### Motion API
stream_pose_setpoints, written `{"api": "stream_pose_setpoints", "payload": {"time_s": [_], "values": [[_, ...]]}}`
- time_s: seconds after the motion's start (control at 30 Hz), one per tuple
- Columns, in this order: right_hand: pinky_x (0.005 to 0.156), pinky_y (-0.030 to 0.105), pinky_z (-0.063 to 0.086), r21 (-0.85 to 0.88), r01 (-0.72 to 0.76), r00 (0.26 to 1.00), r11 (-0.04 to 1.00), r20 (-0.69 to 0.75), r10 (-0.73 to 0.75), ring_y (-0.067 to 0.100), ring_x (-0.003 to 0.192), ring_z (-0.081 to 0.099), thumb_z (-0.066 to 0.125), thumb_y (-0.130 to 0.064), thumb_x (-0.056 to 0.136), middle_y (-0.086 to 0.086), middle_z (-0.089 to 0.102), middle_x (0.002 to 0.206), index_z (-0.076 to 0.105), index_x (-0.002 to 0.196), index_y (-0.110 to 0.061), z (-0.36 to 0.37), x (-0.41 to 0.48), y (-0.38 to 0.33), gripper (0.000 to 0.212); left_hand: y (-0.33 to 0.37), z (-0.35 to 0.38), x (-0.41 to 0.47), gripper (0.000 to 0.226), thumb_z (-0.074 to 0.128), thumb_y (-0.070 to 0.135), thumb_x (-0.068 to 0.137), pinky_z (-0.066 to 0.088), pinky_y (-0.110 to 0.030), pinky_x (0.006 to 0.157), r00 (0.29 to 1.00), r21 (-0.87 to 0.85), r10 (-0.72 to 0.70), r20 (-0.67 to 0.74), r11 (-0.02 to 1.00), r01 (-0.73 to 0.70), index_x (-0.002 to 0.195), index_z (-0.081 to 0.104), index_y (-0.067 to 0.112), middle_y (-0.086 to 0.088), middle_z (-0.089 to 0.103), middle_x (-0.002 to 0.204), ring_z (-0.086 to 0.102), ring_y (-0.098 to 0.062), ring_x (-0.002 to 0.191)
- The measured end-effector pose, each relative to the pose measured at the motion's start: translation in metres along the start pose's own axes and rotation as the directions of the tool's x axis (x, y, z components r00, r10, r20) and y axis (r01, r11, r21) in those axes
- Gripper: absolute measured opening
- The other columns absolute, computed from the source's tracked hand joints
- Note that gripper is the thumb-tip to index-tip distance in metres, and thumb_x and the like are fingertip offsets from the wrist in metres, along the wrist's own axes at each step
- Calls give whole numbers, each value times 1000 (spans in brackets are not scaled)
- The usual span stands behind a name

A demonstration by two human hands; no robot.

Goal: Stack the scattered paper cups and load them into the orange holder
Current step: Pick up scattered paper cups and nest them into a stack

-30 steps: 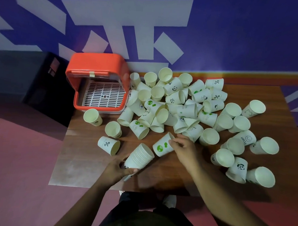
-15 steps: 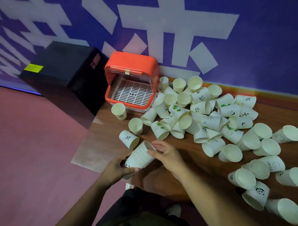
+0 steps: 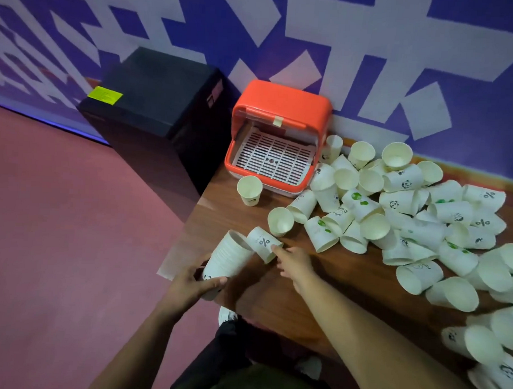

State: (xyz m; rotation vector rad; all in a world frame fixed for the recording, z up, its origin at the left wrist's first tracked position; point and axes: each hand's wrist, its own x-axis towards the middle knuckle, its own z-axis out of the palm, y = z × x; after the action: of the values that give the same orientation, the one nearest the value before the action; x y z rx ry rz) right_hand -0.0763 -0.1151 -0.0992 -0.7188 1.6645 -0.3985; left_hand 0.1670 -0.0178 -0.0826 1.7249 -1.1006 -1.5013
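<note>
One nested stack (image 3: pixel 229 258) lies tilted in the left hand (image 3: pixel 191 285), its base end wrapped by the fingers and thumb, its open mouth pointing up and away toward the bench (image 3: pixel 327 285) edge. The right hand (image 3: pixel 295 262) has its fingertips closed on the rim of a single cup (image 3: pixel 263 244) printed with a percent sign, whose closed bottom sits right at the stack's mouth, touching or nearly so. From where I stand the step looks like seating this cup in the stack, and doing it well means lining up the two axes first: the cup is cocked at an angle to the stack, so it should be swung straight before it is pushed, or its bottom edge will catch the top rim and crumple. A light grip on thin paper is enough; a squeeze would turn the rim oval. The left hand should brace the stack against the push. Further out, a loose cup (image 3: pixel 280 221) lies beside the pair and another (image 3: pixel 249 190) stands upright just before the holder (image 3: pixel 281 130). Beyond lies the big pile (image 3: pixel 410 212), dozens lying every way, so most of the work remains. The orange holder sits at the far left corner against the wall, front open, its white grid tray bare.
</note>
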Motion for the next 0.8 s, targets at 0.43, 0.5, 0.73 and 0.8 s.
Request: {"api": "stream_pose_setpoints", "payload": {"time_s": [0.43, 0.5, 0.73, 0.8], "values": [[71, 22, 51, -117, 1, 963, 993, -269, -33, 14, 91, 65, 69, -17, 90, 6, 71, 108, 73, 110, -6, 28, -16, -7, 23, 4, -93, 94, 53, 85, 18, 83, 57, -20, 85, 961, 80, 15, 275, 996, -39, 130, 67, 31, 7, 75, 123, 71, -8, 112], [64, 16, 46, -172, 77, 959, 982, -257, -121, 8, 88, 65, 70, -21, 89, 0, 72, 104, 75, 103, -11, 23, -38, -17, 18, 6, -95, 101, 51, 85, 16, 84, 56, -17, 83, 955, 100, 21, 296, 994, -53, 129, 67, 33, 9, 76, 121, 71, -8, 112], [89, 6, 40, -204, 423, 831, 883, -302, -468, -1, 111, 54, 79, -14, 79, -7, 55, 118, 74, 80, -15, 12, -65, -52, 5, 17, -85, 124, 67, 91, 25, 75, 56, -21, 89, 923, 97, 28, 383, 993, -71, 136, 64, 27, 4, 74, 127, 70, -11, 117], [100, 18, 39, -242, 444, 837, 863, -231, -496, 0, 121, 49, 76, -17, 80, -11, 53, 127, 66, 73, -20, 13, -60, -63, 13, 23, -81, 128, 70, 90, 29, 72, 55, -27, 95, 915, 84, 44, 400, 993, -84, 138, 64, 26, 2, 73, 129, 69, -14, 119]]}}
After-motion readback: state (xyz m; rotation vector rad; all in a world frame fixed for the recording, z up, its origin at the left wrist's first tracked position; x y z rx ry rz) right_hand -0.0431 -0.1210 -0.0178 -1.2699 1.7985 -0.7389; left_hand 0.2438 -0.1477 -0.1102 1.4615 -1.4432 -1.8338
